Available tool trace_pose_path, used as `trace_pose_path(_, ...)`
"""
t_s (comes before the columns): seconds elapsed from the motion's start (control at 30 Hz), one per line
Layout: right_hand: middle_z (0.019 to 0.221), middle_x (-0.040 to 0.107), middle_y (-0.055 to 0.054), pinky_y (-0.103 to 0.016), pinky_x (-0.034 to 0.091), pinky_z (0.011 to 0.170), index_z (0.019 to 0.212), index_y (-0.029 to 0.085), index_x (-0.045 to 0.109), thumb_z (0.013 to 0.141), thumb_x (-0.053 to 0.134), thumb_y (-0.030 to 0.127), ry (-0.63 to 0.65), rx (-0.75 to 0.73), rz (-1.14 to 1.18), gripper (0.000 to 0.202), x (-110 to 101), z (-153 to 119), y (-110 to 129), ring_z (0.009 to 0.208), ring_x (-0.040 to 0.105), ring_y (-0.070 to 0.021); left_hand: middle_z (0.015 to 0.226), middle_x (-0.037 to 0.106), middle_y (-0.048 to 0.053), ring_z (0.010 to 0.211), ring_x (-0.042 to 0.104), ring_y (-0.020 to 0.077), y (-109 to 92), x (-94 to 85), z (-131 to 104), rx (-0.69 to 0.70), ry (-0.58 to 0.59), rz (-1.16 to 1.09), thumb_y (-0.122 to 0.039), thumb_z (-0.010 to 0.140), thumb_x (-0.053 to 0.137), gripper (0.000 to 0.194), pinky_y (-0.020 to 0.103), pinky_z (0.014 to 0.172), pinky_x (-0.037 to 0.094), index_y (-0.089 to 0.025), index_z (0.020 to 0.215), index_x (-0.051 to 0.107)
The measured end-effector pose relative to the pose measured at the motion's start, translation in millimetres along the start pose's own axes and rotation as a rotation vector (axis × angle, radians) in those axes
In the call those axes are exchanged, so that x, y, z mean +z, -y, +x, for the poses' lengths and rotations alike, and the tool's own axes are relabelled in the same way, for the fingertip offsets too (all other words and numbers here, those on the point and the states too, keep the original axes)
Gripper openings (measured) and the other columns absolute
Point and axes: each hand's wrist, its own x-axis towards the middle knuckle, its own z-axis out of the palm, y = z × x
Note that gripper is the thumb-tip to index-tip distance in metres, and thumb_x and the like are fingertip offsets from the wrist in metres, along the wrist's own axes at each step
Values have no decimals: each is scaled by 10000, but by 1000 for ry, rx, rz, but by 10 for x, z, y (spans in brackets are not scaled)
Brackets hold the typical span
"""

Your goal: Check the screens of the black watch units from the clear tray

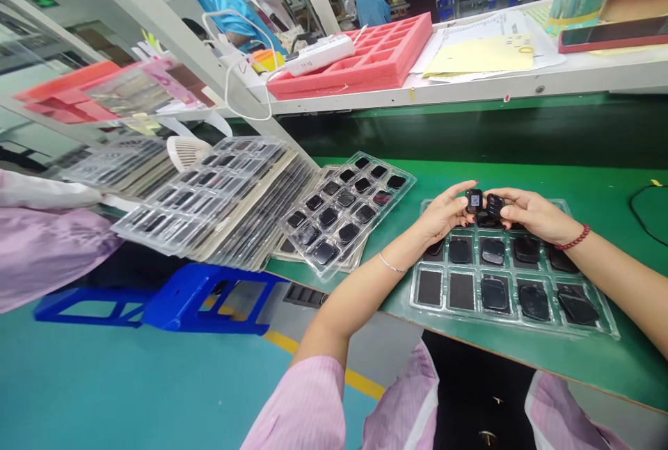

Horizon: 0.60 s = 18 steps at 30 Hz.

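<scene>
Code-labelled black piece [474, 201] pinched in left hand [442, 215]; second black piece [495, 207] gripped by right hand [537, 216]; clear tray [445, 288] below both, on tabletop [616, 189].

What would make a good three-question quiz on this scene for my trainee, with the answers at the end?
1. True or false: the left hand holds a small black rounded piece with a square white code label.

2. Fill the gap: the dark-red beaded bracelet circles the wrist of the ____ hand.

3. Choose one: the clear plastic pocketed tray nearest the hands lies on
A) the white shelf
B) the green tabletop
C) the blue plastic stool

Key: 1. True. 2. Right. 3. B.
</scene>
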Motion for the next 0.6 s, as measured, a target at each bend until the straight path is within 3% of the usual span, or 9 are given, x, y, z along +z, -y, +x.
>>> trace_pose_path(0.33,1019,624,-64,-279,488,635,1267,191,632,808,743,434,9,-16,-23,531,27,-5,42,627,535,-96,1021,686,79,658,612,85,2,17,-9,-7,-18,29,-423,738,799,749,216,628,454,-149,1365,493)
trace_pose_path(0.6,1019,632,-76,-299,497,632,1266,185,638,795,738,437,0,-17,-47,544,42,-9,68,629,537,-111,930,673,43,646,608,83,-14,47,-20,0,-24,34,-426,725,811,727,210,616,455,-146,1327,514)
